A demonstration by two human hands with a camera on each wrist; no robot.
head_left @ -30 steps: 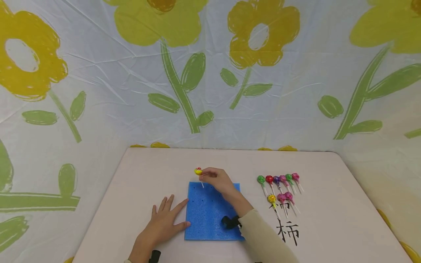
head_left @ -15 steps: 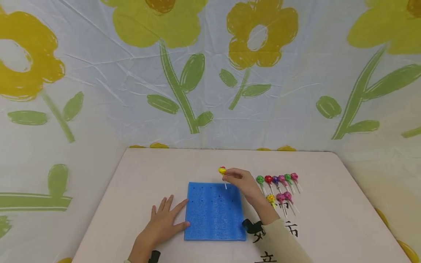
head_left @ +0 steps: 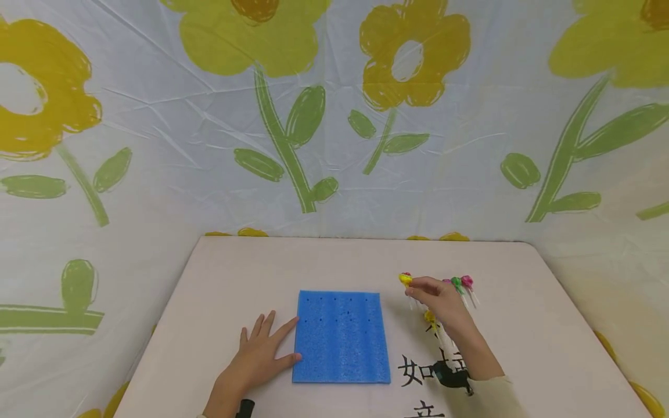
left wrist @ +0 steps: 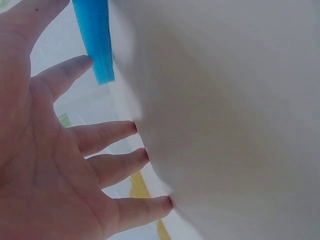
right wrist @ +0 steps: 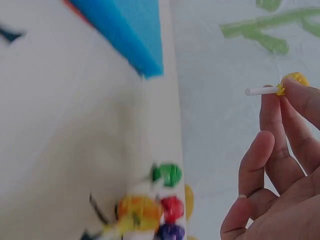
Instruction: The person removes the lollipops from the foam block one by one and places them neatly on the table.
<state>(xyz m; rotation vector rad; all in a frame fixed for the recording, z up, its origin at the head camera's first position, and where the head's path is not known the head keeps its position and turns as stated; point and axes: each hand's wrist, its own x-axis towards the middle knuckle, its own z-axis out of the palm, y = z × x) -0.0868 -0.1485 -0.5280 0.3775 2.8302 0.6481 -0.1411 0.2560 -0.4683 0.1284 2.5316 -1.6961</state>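
Between thumb and fingertips my right hand [head_left: 441, 302] pinches a yellow lollipop [head_left: 405, 279] just under its wrapped head. In the right wrist view its white stick [right wrist: 261, 91] points left, free of any surface. The hand is above the group of lollipops at the right and hides several of them. Spread flat on the table, my left hand [head_left: 263, 353] touches the left edge of a blue foam block [head_left: 340, 348] with thumb and index finger. Small dark holes run in rows across the block's far part. In the left wrist view the block [left wrist: 95, 40] shows beside the straight fingers.
On the table [head_left: 251, 264] lie a pink lollipop [head_left: 467, 281], a green one [head_left: 456, 282] and a yellow one [head_left: 430, 317], with others partly hidden. Black written characters [head_left: 412, 370] mark the surface right of the block. A flower-printed cloth [head_left: 209, 116] hangs behind.
My right hand has moved right with the yellow lollipop, from above the blue block's far edge to above the lollipops on the table. The left hand has stayed in place.
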